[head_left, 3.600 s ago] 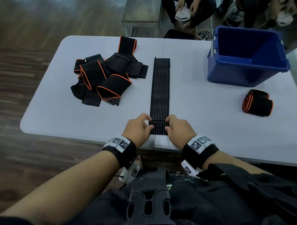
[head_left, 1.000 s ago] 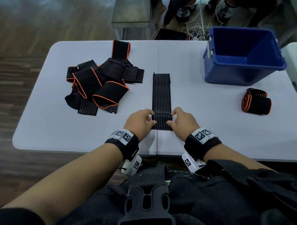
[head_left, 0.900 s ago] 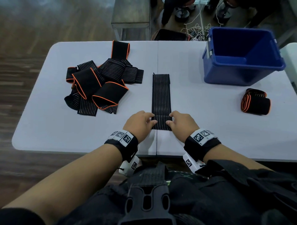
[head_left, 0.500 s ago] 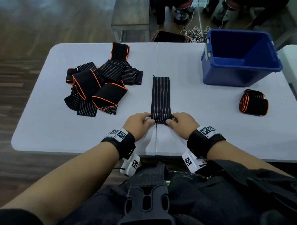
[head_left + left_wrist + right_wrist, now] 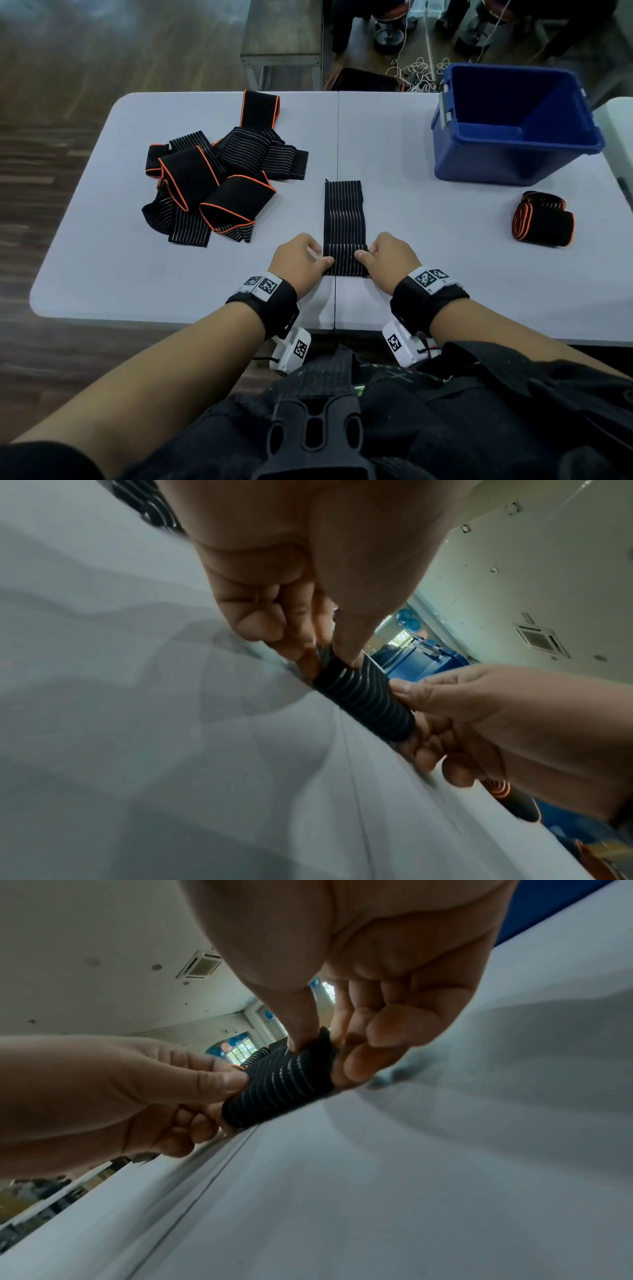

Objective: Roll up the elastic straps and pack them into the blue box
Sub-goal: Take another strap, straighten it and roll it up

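Compared with a few seconds back, way more of the striped strap (image 5: 344, 219) has been wound into the roll (image 5: 345, 260), so the flat tail left on the table (image 5: 102, 257) is a lot shorter now; the roll is pinched at its left end by the left hand (image 5: 298, 262) and at its right end by the right hand (image 5: 388, 261), thumbs on top and fingers curled round the ends, which is confirmed up close in both wrist views (image 5: 363, 699) (image 5: 279, 1081); the roll is sat on the table's centre seam near the front edge. Left of the roll and further back, a loose heap of unrolled straps (image 5: 219, 185) with orange edging is piled up; to the right of the roll, a finished rolled strap (image 5: 543, 221) is lying on its side; just behind that one the blue box (image 5: 513, 126) is parked, nothing visible inside it.
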Motion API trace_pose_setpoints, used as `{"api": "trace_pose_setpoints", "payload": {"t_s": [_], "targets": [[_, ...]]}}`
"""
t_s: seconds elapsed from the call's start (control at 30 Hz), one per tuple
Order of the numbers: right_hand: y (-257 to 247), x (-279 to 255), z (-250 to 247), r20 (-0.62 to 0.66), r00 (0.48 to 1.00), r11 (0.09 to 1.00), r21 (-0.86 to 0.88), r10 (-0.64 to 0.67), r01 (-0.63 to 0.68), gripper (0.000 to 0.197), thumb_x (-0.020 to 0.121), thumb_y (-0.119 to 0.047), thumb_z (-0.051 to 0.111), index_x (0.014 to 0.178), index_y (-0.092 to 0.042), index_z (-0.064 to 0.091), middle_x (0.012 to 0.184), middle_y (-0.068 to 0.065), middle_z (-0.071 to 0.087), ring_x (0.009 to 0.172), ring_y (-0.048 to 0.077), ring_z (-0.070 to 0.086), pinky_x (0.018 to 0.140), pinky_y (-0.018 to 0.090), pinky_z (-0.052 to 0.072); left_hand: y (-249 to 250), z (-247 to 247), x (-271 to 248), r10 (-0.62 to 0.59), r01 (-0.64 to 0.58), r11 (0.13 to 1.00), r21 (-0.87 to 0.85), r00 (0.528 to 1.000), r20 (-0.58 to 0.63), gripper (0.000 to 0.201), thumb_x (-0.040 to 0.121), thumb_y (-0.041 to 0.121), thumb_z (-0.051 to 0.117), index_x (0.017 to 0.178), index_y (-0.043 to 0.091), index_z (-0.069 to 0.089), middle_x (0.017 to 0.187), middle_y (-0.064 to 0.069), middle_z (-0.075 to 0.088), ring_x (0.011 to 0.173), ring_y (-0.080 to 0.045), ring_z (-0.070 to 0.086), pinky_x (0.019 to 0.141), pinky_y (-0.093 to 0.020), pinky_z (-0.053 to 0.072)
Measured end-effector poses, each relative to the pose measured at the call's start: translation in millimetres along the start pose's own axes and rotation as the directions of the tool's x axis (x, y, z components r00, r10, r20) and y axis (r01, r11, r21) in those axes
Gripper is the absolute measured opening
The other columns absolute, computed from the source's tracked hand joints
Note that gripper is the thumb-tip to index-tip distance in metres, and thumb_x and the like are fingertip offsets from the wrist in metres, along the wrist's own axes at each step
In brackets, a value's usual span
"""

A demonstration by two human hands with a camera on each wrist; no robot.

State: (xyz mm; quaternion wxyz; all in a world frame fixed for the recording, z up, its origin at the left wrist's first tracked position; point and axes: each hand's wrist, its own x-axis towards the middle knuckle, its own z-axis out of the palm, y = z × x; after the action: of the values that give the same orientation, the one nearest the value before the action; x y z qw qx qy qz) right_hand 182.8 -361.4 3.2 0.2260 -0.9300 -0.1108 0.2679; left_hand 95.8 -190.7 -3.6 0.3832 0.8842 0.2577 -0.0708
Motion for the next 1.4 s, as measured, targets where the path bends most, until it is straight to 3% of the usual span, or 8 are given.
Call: {"api": "trace_pose_setpoints", "payload": {"t_s": [0.13, 0.3, 0.4, 0.6, 0.8, 1.07, 1.17, 1.4], "targets": [[0.0, -4.5, -0.6, -0.041, 0.993, 0.993, -0.024, -0.114, 0.113, 0.025, 0.097, -0.032, 0.058, 0.114, -0.017, 0.047, 0.087, 0.007, 0.065, 0.08, 0.025, 0.063, 0.072, 0.037, 0.051, -0.4, 3.0, -4.1, 0.115, -0.115, 0.993, -0.003, 0.993, -0.011, 0.027, 0.092, 0.031, 0.069, 0.116, 0.028, 0.056, 0.066, 0.005, 0.068, 0.071, -0.007, 0.065, 0.073, -0.029, 0.053], [3.9, -3.3, 0.9, 0.036, 0.986, 0.979, -0.111, -0.166, 0.169, 0.046, 0.095, -0.04, 0.059, 0.133, -0.015, 0.052, 0.111, 0.008, 0.068, 0.103, 0.026, 0.063, 0.085, 0.035, 0.05, -6.2, 1.9, 1.8, 0.187, -0.199, 0.972, 0.126, 0.977, 0.104, 0.063, 0.086, 0.047, 0.073, 0.141, 0.024, 0.053, 0.081, 0.009, 0.068, 0.084, -0.01, 0.062, 0.083, -0.029, 0.051], [8.9, -2.2, 1.0, 0.124, 0.972, 0.969, -0.127, -0.197, 0.213, 0.047, 0.075, -0.042, 0.076, 0.114, -0.024, 0.059, 0.102, -0.001, 0.065, 0.097, 0.021, 0.064, 0.084, 0.037, 0.054, -12.4, -0.8, 6.6, 0.22, -0.258, 0.939, 0.227, 0.959, 0.177, 0.08, 0.078, 0.045, 0.081, 0.148, 0.028, 0.046, 0.09, 0.006, 0.059, 0.088, -0.014, 0.056, 0.081, -0.029, 0.046], [8.5, 2.3, -2.9, 0.059, 0.976, 0.978, 0.016, -0.21, 0.209, 0.019, 0.091, -0.033, 0.065, 0.102, -0.017, 0.067, 0.09, -0.001, 0.067, 0.085, 0.019, 0.062, 0.071, 0.03, 0.044, -12.6, -2.8, 12.4, 0.181, -0.194, 0.975, 0.104, 0.975, 0.126, 0.05, 0.092, 0.037, 0.068, 0.141, 0.03, 0.055, 0.083, 0.01, 0.061, 0.085, -0.011, 0.056, 0.078, -0.025, 0.038], [6.7, 13.2, -6.5, 0.009, 0.996, 0.985, 0.152, -0.084, 0.082, 0.05, 0.099, -0.048, 0.049, 0.078, -0.007, 0.071, 0.079, 0.009, 0.073, 0.077, 0.027, 0.067, 0.082, 0.043, 0.054, -1.1, -0.7, 12.2, 0.089, -0.09, 0.996, 0.0, 0.986, 0.141, 0.032, 0.1, 0.042, 0.055, 0.119, 0.018, 0.066, 0.102, 0.002, 0.068, 0.094, -0.014, 0.06, 0.081, -0.025, 0.04], [3.4, 15.1, -5.3, 0.038, 0.999, 0.997, 0.074, 0.001, -0.004, 0.068, 0.102, -0.053, 0.037, 0.077, -0.001, 0.072, 0.075, 0.01, 0.075, 0.076, 0.03, 0.068, 0.08, 0.037, 0.052, 7.5, 2.6, 18.6, 0.039, -0.05, 0.997, 0.061, 0.986, 0.159, 0.047, 0.105, 0.044, 0.041, 0.081, 0.01, 0.061, 0.079, -0.011, 0.065, 0.078, -0.029, 0.061, 0.07, -0.037, 0.045], [5.4, 18.6, -2.1, 0.017, 1.0, 1.0, 0.017, 0.017, -0.018, 0.067, 0.1, -0.057, 0.036, 0.077, -0.004, 0.071, 0.076, 0.009, 0.074, 0.073, 0.027, 0.068, 0.076, 0.037, 0.052, 9.9, 3.6, 20.2, 0.015, -0.031, 0.995, 0.094, 0.987, 0.16, 0.047, 0.104, 0.046, 0.041, 0.072, 0.016, 0.055, 0.072, -0.004, 0.059, 0.073, -0.024, 0.057, 0.062, -0.033, 0.039], [3.3, 9.3, 1.2, -0.122, 0.985, 0.992, -0.05, -0.124, 0.118, 0.028, 0.1, -0.037, 0.05, 0.119, -0.016, 0.048, 0.089, 0.007, 0.062, 0.083, 0.028, 0.059, 0.069, 0.033, 0.04, 11.6, 4.4, 18.5, 0.164, -0.161, 0.982, 0.095, 0.986, -0.03, 0.02, 0.096, 0.032, 0.062, 0.114, 0.026, 0.058, 0.104, 0.005, 0.066, 0.093, -0.016, 0.061, 0.081, -0.032, 0.049]]}}
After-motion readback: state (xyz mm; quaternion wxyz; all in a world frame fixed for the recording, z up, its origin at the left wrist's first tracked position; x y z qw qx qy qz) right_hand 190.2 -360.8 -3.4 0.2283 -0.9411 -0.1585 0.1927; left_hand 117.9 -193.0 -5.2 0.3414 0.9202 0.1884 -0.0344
